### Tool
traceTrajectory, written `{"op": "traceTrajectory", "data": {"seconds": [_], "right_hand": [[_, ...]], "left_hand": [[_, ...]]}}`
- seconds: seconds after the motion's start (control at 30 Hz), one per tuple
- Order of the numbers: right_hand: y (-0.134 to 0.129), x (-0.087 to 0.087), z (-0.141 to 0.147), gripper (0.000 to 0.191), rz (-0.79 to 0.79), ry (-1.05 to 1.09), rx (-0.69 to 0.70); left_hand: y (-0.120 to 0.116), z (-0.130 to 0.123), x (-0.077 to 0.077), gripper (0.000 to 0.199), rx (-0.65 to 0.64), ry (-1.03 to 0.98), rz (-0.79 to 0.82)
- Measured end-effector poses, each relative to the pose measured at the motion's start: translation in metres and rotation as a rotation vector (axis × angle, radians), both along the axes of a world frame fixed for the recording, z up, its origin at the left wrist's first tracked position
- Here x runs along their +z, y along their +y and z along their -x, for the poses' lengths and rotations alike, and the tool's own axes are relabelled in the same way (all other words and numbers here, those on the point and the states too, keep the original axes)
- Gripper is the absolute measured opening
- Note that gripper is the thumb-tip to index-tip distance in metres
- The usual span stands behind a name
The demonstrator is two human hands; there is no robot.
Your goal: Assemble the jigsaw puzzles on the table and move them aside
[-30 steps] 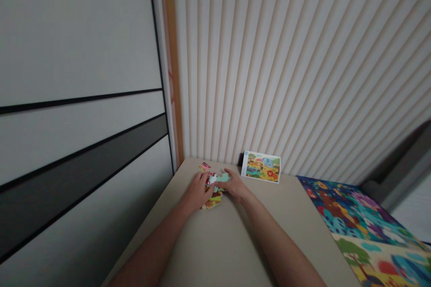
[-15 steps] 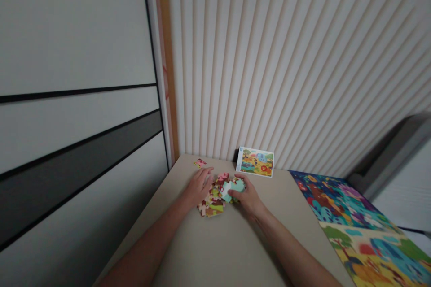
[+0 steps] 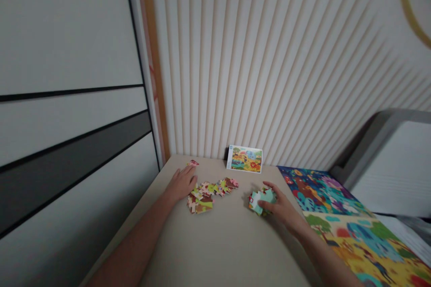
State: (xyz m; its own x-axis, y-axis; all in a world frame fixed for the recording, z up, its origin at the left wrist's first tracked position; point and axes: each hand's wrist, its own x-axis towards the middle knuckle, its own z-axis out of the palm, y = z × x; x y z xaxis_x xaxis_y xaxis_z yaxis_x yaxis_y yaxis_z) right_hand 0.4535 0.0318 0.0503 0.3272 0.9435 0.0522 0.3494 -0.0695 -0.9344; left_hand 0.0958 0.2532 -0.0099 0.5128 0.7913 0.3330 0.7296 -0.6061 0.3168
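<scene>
My left hand (image 3: 182,184) lies low over the far left of the table, fingers stretched forward and nothing gripped. Its fingertips reach a small pink and red puzzle piece (image 3: 193,163), perhaps touching it. Beside that hand, a loose heap of puzzle pieces (image 3: 204,204), green, brown and pink, trails off to the right across the tabletop. In my right hand (image 3: 281,206) is a cluster of puzzle pieces (image 3: 266,197), pale blue-green on top, held between thumb and fingers. The underside of this cluster is partly hidden.
A picture card (image 3: 244,159) of a savanna scene leans near the pleated wall (image 3: 215,63). On the right lie a dark blue animal picture (image 3: 323,190) and a yellow one with an elephant (image 3: 373,242). A white cabinet (image 3: 67,152) borders the table (image 3: 215,246) on the left.
My right hand has carried its cluster of pieces rightward, away from the heap. The left hand has shifted left and forward to the lone piece. The camera view has turned slightly right.
</scene>
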Motion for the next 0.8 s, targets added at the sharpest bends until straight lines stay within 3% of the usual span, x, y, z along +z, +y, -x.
{"op": "traceTrajectory", "data": {"seconds": [0.13,0.27,0.5,0.67,0.8], "right_hand": [[-0.006,0.009,-0.04,0.079,0.018,-0.105,-0.048],[-0.006,0.004,-0.063,0.072,0.051,-0.164,0.024],[0.001,-0.014,-0.045,0.068,-0.009,-0.326,0.047],[-0.006,-0.017,-0.033,0.06,-0.092,-0.489,-0.054],[-0.013,-0.023,-0.028,0.057,-0.081,-0.522,-0.017]], "left_hand": [[-0.004,-0.002,0.006,0.048,-0.117,-0.03,0.008],[-0.017,-0.007,0.013,0.051,-0.236,-0.081,0.042],[-0.048,-0.005,0.025,0.046,-0.445,-0.151,0.146],[-0.057,-0.002,0.022,0.064,-0.406,0.027,0.038],[-0.068,-0.013,0.022,0.07,-0.417,0.133,0.037]]}}
